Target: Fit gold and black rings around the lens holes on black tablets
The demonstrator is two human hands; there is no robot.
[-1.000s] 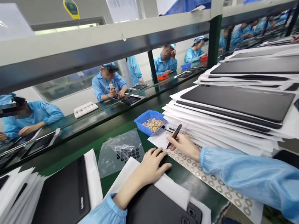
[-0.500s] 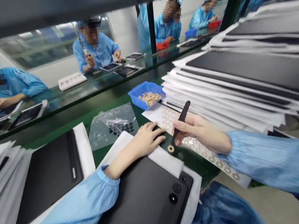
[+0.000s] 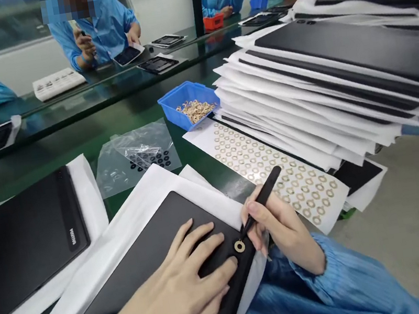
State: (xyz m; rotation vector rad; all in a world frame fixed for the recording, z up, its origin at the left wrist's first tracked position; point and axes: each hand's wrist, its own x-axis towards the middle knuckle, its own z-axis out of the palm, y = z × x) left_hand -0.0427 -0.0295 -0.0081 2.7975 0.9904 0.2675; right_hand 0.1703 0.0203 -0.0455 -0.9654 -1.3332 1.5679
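Nearest the viewer, the left hand (image 3: 177,284) is lying on a dark tablet (image 3: 140,250), its grip released and fingers spread, while the right hand (image 3: 280,228) is grasping tweezers (image 3: 266,188). Their tip is meeting a tan ring (image 3: 239,246) near the tablet's right corner, so this one placement looks under way rather than finished; whether the ring is sticking there or hanging from the tip, I cannot tell. The tablet is lying on white paper (image 3: 123,215) along the worktop's (image 3: 212,173) near edge, with the person's lap showing below that corner, so room on that side is looking tight. Just beyond the right hand, a sheet (image 3: 200,136) is carrying many more rings, so plenty seem left; its right end is reaching the near edge, with floor showing past it. A narrow green strip is running bare between paper and sheet. Left of the working tablet, another tablet (image 3: 37,221) is lying on its own paper. Farther off, a clear bag (image 3: 114,159) and a blue bin (image 3: 177,117) of loose rings are standing toward the worktop's far edge, and a tall stack of tablets (image 3: 319,44) is closing off the right side.
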